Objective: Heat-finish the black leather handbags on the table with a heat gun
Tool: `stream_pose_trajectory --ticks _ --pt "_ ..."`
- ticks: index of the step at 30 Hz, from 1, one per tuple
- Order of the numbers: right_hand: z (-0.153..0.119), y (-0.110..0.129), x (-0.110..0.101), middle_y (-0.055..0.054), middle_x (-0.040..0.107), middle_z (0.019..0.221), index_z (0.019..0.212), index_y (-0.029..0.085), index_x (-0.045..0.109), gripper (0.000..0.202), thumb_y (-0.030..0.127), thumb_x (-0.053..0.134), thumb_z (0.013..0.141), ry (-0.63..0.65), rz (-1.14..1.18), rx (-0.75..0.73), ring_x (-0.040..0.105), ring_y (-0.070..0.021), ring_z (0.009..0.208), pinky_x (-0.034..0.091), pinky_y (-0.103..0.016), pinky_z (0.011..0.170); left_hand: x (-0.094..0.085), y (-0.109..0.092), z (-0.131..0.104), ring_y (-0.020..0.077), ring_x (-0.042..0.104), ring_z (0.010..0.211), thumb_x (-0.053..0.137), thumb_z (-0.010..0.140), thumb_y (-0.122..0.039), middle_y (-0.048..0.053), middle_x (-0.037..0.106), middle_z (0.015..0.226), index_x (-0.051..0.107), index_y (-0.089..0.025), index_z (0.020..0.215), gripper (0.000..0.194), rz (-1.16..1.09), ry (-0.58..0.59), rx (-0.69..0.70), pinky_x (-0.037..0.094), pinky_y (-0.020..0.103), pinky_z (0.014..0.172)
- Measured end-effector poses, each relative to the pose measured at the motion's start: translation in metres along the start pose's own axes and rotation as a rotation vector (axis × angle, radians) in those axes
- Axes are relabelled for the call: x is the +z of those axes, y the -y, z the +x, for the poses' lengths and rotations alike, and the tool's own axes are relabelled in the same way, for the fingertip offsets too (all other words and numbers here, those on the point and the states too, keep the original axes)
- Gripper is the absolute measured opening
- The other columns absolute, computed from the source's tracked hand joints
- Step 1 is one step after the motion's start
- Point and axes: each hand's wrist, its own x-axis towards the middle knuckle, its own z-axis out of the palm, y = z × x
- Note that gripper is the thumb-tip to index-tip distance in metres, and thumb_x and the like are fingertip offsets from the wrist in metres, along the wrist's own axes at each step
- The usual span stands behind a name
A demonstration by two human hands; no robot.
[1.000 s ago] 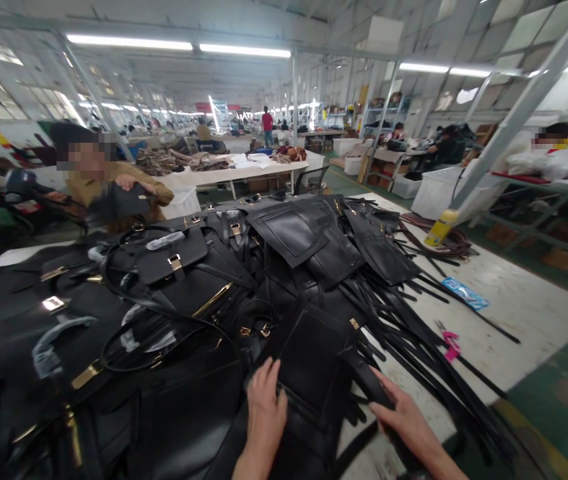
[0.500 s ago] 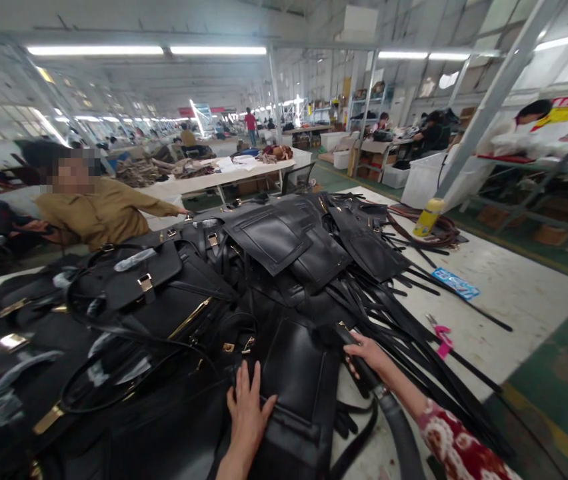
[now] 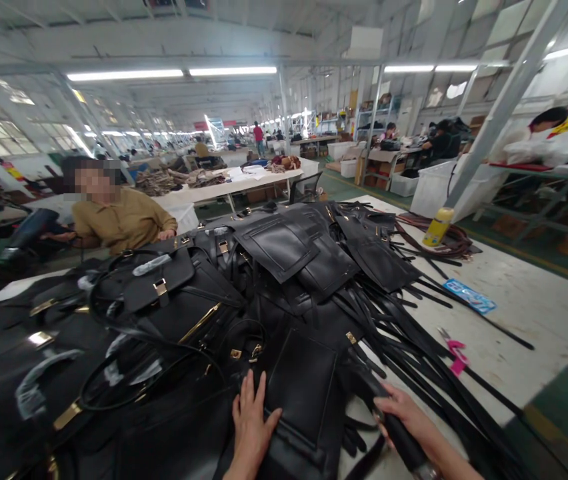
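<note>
My left hand (image 3: 253, 427) lies with fingers spread on the black leather bag (image 3: 301, 383), near the lower edge of its stitched front panel. My right hand (image 3: 401, 417) is wrapped round a black hose nozzle (image 3: 404, 443), a thick tube whose front end points left at the bag's right side. Its exact kind is unclear. A gold clasp (image 3: 255, 352) shows just above my left fingertips. Long black straps (image 3: 414, 363) fan out beyond my right hand.
More black bags (image 3: 159, 283) with gold fittings are heaped leftward. Pink-handled snips (image 3: 457, 357), a blue packet (image 3: 469, 295) and a yellow bottle (image 3: 438, 227) lie or stand on the white table (image 3: 529, 293). A co-worker (image 3: 119, 213) sits across at the left.
My right hand and the hose nozzle have moved right and down, toward me. My left hand stays on the bag. The co-worker's arm has drawn back, and the view has shifted slightly.
</note>
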Motion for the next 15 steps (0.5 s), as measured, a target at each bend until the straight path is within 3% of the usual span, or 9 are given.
stream_pose_trajectory --ticks 3,6,9,15 --pt "0.008 0.006 0.017 0.005 0.052 0.051 0.128 0.014 0.024 0.078 0.043 0.055 0.063 -0.019 -0.076 -0.039 0.051 -0.0129 0.036 0.040 -0.022 0.033 -0.001 0.001 -0.002 0.0204 0.010 0.129 0.051 0.066 -0.023 0.009 0.015 0.141 0.027 -0.021 0.130 0.068 -0.033 0.044 0.007 0.017 0.039 0.100" --pt "0.026 0.037 0.041 0.006 0.052 0.053 0.128 0.018 0.026 0.072 0.035 0.055 0.065 0.039 -0.181 -0.168 0.052 -0.0117 0.038 0.042 -0.021 0.035 -0.004 -0.002 -0.008 0.0197 0.008 0.129 0.052 0.063 -0.021 0.006 0.014 0.142 0.026 -0.023 0.130 0.072 -0.052 0.084 -0.010 0.015 0.040 0.100" --pt "0.051 0.058 0.073 0.005 0.055 0.054 0.126 0.022 0.033 0.070 0.026 0.059 0.061 0.131 -0.231 -0.166 0.052 -0.0124 0.036 0.041 -0.021 0.031 -0.005 -0.006 -0.017 0.0193 0.007 0.129 0.049 0.063 -0.019 0.006 0.015 0.141 0.025 -0.022 0.130 0.072 -0.062 0.075 -0.034 0.013 0.041 0.101" --pt "0.104 0.054 0.138 0.006 0.054 0.045 0.121 0.017 0.041 0.063 0.017 0.055 0.059 0.154 -0.314 -0.141 0.051 -0.0126 0.031 0.039 -0.018 0.028 -0.005 -0.005 -0.026 0.0189 0.005 0.129 0.049 0.055 -0.018 0.006 0.012 0.142 0.017 -0.017 0.132 0.084 -0.108 0.160 -0.097 0.011 0.038 0.102"
